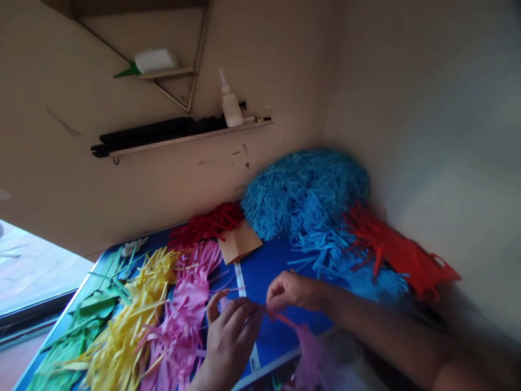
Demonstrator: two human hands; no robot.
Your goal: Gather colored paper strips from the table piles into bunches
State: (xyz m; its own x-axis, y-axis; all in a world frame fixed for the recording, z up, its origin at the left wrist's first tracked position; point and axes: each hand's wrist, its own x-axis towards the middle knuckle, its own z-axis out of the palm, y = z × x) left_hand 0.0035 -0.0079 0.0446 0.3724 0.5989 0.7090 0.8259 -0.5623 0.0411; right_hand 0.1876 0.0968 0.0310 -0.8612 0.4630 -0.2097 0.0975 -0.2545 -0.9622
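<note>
Both hands meet low in the middle of the view, over the blue tabletop (pixel 277 336). My right hand (pixel 295 291) is closed in a pinch on a twisted end of pink fringed paper (pixel 311 350), whose loose part hangs below the wrist at the table's front edge. My left hand (pixel 230 336) comes up from below, its fingertips closed at the same twisted end and one outer finger raised. The fingertips are partly hidden and blurred. Left of it lies a pile of pink paper fringe (pixel 187 304).
Yellow fringe (pixel 130 320) and green fringe (pixel 73 342) lie at the left. Behind are dark red fringe (pixel 207 222), orange-tan folded paper (pixel 240 243), a big blue fringe heap (pixel 305 190) and red fringe (pixel 407 258). A wall shelf (pixel 195 139) holds a glue bottle (pixel 232 107).
</note>
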